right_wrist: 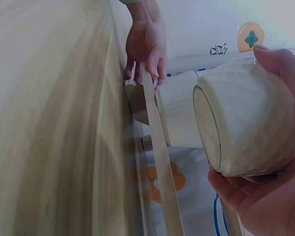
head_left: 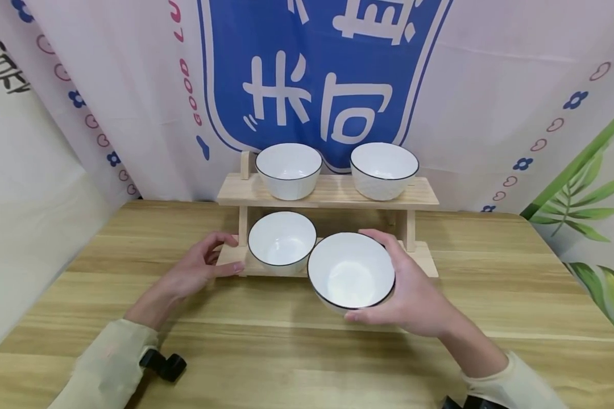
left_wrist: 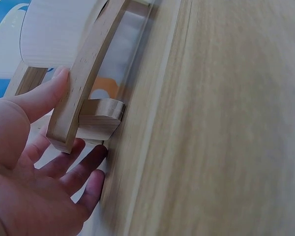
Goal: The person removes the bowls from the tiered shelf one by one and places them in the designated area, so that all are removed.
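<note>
A two-tier wooden rack (head_left: 332, 193) stands at the back of the table. Two white bowls with dark rims, one on the left (head_left: 289, 169) and one on the right (head_left: 384, 169), sit on its top shelf. A third bowl (head_left: 281, 238) sits on the lower shelf's left half. My right hand (head_left: 399, 278) grips a fourth bowl (head_left: 350, 272) (right_wrist: 246, 118) from its right side, tilted, just in front of the lower shelf's right half. My left hand (head_left: 210, 264) (left_wrist: 44, 162) pinches the lower shelf's left end (left_wrist: 88, 73), thumb on top and fingers beneath.
The light wooden table (head_left: 286, 352) stretches toward me in front of the rack. A printed cloth backdrop (head_left: 327, 74) hangs close behind the rack and wraps both sides. A black wrist mount (head_left: 164, 364) sits on my left sleeve.
</note>
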{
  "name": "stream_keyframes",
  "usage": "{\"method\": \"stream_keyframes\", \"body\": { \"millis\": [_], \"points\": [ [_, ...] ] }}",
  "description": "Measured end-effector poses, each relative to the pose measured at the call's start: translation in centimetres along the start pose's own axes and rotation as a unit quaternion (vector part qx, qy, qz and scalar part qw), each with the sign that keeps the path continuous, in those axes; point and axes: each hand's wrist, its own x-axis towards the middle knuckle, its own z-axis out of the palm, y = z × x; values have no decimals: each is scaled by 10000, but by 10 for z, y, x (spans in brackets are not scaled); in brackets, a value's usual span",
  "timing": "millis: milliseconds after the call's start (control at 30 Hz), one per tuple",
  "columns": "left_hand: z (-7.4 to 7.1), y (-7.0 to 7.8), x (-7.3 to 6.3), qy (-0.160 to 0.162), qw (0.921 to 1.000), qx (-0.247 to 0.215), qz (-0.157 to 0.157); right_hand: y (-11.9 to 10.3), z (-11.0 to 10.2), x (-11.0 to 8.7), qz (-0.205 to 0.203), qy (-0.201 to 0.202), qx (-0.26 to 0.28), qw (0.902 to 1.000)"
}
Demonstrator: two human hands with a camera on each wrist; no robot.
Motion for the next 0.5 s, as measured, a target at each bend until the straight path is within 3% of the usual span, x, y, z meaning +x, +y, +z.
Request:
{"method": "stream_keyframes", "body": {
  "millis": [500],
  "points": [
    [0,0,0,-52,10000,-47,42,3,22,-1,-72,-408,400,9983]
  ]
}}
